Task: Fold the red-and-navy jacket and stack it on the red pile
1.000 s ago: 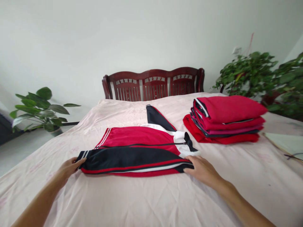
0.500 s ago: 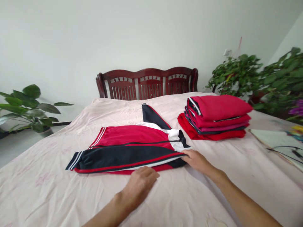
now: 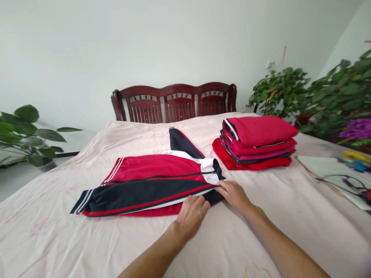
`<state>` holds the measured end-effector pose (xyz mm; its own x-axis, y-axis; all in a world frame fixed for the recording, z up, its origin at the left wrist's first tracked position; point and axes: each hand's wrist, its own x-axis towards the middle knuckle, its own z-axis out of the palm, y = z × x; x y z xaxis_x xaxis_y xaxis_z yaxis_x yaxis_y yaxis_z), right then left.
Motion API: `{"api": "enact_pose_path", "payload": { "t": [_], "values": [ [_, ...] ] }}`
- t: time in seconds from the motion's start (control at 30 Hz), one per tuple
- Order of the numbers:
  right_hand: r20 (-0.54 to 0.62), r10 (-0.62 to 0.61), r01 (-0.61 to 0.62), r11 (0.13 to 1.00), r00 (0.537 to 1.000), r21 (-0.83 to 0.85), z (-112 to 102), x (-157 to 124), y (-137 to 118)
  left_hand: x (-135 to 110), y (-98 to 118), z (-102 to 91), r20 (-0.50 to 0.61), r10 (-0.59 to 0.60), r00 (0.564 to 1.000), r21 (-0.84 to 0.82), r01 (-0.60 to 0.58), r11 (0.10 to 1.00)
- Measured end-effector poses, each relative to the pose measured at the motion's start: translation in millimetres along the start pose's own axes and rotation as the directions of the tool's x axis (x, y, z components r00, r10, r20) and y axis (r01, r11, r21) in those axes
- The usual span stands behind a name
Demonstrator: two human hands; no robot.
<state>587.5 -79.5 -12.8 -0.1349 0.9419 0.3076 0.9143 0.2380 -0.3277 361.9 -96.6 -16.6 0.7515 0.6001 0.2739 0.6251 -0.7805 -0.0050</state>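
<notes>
From here, the person's left hand (image 3: 193, 216) and right hand (image 3: 234, 195) lie open, neither grip closed, on a red-and-navy striped track jacket (image 3: 150, 168) spread flat on a pale pink bed sheet (image 3: 43, 235).

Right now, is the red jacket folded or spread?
Half folded: the red jacket's near sleeve lies across it, but its far sleeve points toward the headboard.
</notes>
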Motion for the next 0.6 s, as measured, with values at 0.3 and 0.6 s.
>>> {"api": "enact_pose_path", "payload": {
  "t": [0.3,0.6],
  "values": [
    [-0.116,-0.205,0.201,0.979,0.972,-0.043,-3,-12,7,-13,-4,-3.1,-0.019,0.044,0.999,-0.129,-0.046,0.991],
    [-0.195,-0.280,0.288,0.958,0.940,0.014,-21,-8,-21,-74,-49,-42.2,-0.107,0.055,0.993,-0.402,-0.094,0.911]
  ]
}}
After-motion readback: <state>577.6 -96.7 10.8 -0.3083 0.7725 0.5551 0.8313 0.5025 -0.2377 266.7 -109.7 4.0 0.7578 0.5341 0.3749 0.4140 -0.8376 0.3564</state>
